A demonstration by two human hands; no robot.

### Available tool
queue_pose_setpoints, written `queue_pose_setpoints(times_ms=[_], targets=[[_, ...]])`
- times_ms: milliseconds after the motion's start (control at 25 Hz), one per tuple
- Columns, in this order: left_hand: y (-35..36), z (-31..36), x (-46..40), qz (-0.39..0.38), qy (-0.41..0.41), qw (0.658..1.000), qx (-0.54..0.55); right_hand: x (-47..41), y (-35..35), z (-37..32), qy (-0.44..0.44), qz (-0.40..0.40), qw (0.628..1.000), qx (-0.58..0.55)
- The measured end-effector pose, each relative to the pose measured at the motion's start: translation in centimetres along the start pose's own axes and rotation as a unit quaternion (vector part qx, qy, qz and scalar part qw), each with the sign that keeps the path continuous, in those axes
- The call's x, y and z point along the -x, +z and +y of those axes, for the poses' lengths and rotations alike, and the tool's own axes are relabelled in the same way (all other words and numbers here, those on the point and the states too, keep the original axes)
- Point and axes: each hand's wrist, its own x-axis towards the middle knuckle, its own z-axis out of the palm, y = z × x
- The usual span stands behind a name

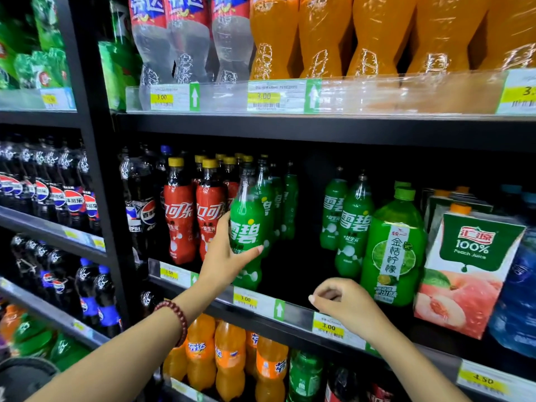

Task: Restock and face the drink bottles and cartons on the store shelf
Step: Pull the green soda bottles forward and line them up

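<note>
Head view: a green soda bottle [248, 227] is gripped around its label by the left hand [224, 256], thumb across the front, at the front edge of the middle shelf [290, 310]. Red cola bottles [193, 216] are seen touching it at 9 o'clock; more green bottles [349, 224] stand well apart at 3 o'clock, beside a large lime drink bottle [393, 250] and a peach juice carton [467, 271]. The right hand [346, 306] is held over the shelf rail at 5 o'clock of the gripped bottle, fingers loosely curled, nothing held. A bead bracelet [175, 317] is worn on the left wrist.
</note>
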Motion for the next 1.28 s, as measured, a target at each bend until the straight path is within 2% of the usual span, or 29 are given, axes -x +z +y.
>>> queue_pose_setpoints(times_ms=[240, 320, 400, 480, 760, 1000, 1280], targets=[[0.2, -1.9, -1.7, -0.016, -0.030, 0.998, -0.050, 0.0, -0.8, 0.3, 0.037, -0.026, 0.998, -0.034], [0.4, -2.7, -1.8, -0.016, -0.055, 0.992, -0.114, 0.2, -0.8, 0.3, 0.049, -0.039, 0.997, -0.046], [0.7, -3.7, -1.4, -0.024, -0.104, 0.969, -0.222, 0.3, -0.9, 0.3, 0.064, -0.043, 0.995, -0.071], [1.1, -4.2, -1.1, -0.028, -0.145, 0.949, -0.278, 0.5, -1.1, 0.2, 0.077, -0.047, 0.990, -0.104], [1.5, -3.8, -1.7, -0.022, -0.166, 0.944, -0.284, 0.7, -1.3, 0.1, 0.082, -0.050, 0.988, -0.124], [1.9, -4.7, -2.1, -0.026, -0.178, 0.934, -0.309, 0.8, -1.1, 0.1, 0.010, -0.085, 0.995, -0.042], [2.2, -5.1, -2.7, -0.044, -0.224, 0.915, -0.332, 0.6, -1.0, 0.5, -0.010, -0.098, 0.994, -0.037]])
